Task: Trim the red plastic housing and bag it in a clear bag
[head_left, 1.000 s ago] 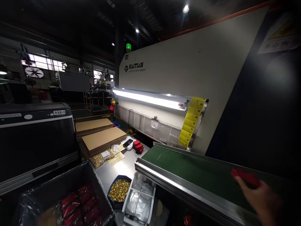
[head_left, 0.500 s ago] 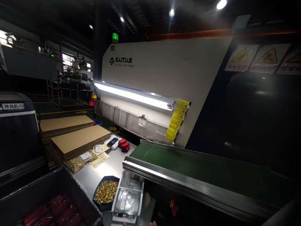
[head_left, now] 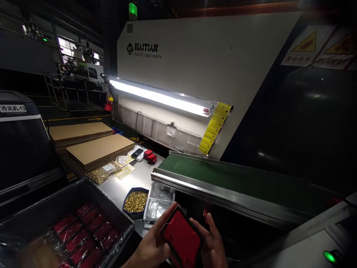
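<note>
Both my hands hold a flat red plastic part with a dark rim low in the middle of the view. My left hand wraps its left edge, thumb on top. My right hand grips the right edge, fingers curled up beside it. The part sits just in front of the green conveyor belt and above the table's near edge.
A dark crate lined with plastic holds rows of red parts at lower left. A blue tray of brass inserts and a clear plastic tray sit on the steel table. Cardboard sheets lie behind. A control panel is at right.
A second ago my right hand reached over the belt for a red part. Both hands then left view; now they hold the red part together low in the middle. The view tilted down.
</note>
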Demonstrator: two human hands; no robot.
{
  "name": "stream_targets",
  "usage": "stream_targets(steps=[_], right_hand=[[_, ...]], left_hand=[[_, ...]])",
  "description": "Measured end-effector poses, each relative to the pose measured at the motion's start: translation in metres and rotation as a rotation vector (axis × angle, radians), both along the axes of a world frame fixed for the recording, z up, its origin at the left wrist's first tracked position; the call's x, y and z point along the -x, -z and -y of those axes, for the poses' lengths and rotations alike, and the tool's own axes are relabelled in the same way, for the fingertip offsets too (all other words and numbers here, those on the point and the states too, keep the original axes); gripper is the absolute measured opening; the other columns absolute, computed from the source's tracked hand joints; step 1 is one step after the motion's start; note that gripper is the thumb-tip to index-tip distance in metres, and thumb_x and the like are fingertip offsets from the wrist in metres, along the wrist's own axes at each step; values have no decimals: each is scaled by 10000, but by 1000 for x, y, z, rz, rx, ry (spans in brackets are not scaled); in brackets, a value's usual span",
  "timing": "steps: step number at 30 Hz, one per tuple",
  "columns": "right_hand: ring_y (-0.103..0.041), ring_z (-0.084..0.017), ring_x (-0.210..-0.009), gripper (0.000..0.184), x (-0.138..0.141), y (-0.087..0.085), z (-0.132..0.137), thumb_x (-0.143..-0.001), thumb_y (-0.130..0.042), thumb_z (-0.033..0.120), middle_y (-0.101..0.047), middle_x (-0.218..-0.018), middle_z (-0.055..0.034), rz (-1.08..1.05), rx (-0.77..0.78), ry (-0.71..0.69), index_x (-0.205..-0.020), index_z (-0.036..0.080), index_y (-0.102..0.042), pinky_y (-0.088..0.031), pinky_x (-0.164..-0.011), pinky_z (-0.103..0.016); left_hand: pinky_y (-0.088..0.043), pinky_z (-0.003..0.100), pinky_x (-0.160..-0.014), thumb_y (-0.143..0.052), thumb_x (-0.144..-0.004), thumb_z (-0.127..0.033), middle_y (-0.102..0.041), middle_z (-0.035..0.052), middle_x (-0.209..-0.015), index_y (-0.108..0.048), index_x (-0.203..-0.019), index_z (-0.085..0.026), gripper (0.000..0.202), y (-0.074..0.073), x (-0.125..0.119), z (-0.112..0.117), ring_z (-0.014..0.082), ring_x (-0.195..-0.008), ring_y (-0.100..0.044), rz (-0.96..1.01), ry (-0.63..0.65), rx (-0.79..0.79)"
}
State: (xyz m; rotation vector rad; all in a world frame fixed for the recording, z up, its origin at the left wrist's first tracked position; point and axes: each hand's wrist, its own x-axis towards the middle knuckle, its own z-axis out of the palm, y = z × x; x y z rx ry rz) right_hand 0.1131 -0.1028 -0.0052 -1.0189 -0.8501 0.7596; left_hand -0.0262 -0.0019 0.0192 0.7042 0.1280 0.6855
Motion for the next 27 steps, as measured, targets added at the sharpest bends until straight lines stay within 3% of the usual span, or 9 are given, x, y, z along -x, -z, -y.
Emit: stream_targets(steps=[2, 4, 8, 12, 18, 22, 25, 27], right_hand=[[-475, -362, -1295, 1157, 6, 3, 2, -518, -836, 676, -477, -1436, -105, -28, 56, -26, -1477, 387, -257, -464, -1015, -482], [-446, -376, -1314, 1183, 15, 7, 3, -452, -838, 702, -446, -1457, -113, -87, 84, -34, -1456, 367, -310, -431, -1048, -490], [-417, -360, -1340, 1092, 33, 17, 2, -456, -836, 705, -466, -1435, -108, -151, 62, -3, -1398, 356, -409, -420, -1062, -444], [-458, -378, -1299, 1122, 36, 20, 5, -440, -837, 715, -466, -1430, -121, -134, 93, -3, -1408, 345, -408, -453, -1025, -471], [-387, -403, -1352, 1105, 29, 7, 17, -547, -801, 699, -454, -1449, -145, 9, 101, -6, -1482, 316, -353, -420, -1053, -555], [-342, -400, -1381, 1135, 33, -2, 24, -505, -872, 614, -444, -1464, -119, -7, 147, 1, -1480, 335, -363, -370, -1098, -563], [-352, -371, -1382, 1082, 35, 17, 23, -504, -843, 666, -425, -1485, -86, -38, 150, -35, -1445, 351, -413, -364, -1117, -501], [-369, -354, -1376, 1032, 30, 50, 19, -581, -739, 764, -435, -1478, -104, -21, 130, -85, -1451, 318, -409, -334, -1137, -477]], left_hand=[[-491, 372, -916, -929, -521, -473, -641, 127, -1178, -400, -1447, -259, 1088, 2, 11, -5, 298, -1028, -625, -86, -11, -107], [-508, 341, -849, -929, -514, -483, -634, 122, -1154, -405, -1430, -247, 1082, 8, 19, -7, 274, -963, -631, -146, -64, -154], [-517, 353, -855, -906, -540, -519, -583, 123, -1207, -399, -1376, -272, 1009, 26, 27, 1, 293, -1024, -603, -159, -192, -192], [-531, 335, -803, -898, -527, -556, -577, 104, -1176, -390, -1322, -298, 978, 39, 30, 13, 287, -996, -617, -143, -280, -201], [-499, 407, -935, -878, -560, -561, -466, 117, -1330, -361, -1340, -337, 962, 37, 36, 16, 335, -1142, -548, -141, -230, -324], [-462, 432, -1005, -901, -601, -420, -409, 137, -1429, -284, -1431, -355, 1036, 35, 44, 17, 370, -1199, -533, -206, -210, -394], [-498, 398, -941, -911, -599, -307, -489, 144, -1372, -247, -1466, -326, 1092, 40, 55, 19, 353, -1109, -598, -347, -192, -419], [-532, 356, -839, -885, -628, -340, -553, 145, -1296, -248, -1466, -290, 1054, 49, 64, 20, 330, -1037, -628, -443, -199, -375]])
